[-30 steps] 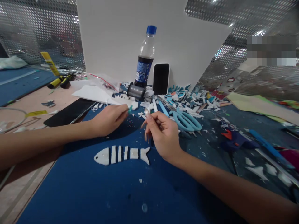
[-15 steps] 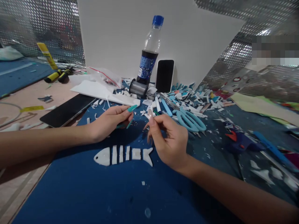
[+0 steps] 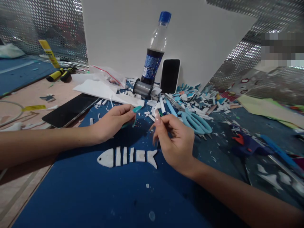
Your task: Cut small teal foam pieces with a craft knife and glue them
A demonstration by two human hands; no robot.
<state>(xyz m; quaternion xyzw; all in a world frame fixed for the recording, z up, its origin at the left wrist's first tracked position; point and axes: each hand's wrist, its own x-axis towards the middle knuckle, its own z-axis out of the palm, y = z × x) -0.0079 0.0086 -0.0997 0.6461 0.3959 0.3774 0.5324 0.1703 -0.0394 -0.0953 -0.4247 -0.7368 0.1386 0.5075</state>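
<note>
White board upright at bench rear, perforated metal screens either side of it, blue mat covering bench before it

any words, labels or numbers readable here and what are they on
None can be read.
Blue label on the clear plastic cola bottle with a blue cap: print too small and blurred.
Yellow strip on the tan tabletop at left: marks too blurred.
Red and white sheet of ring shapes at right: only shapes, no legible text.
Black phone leaning on the white board: screen dark.
</note>
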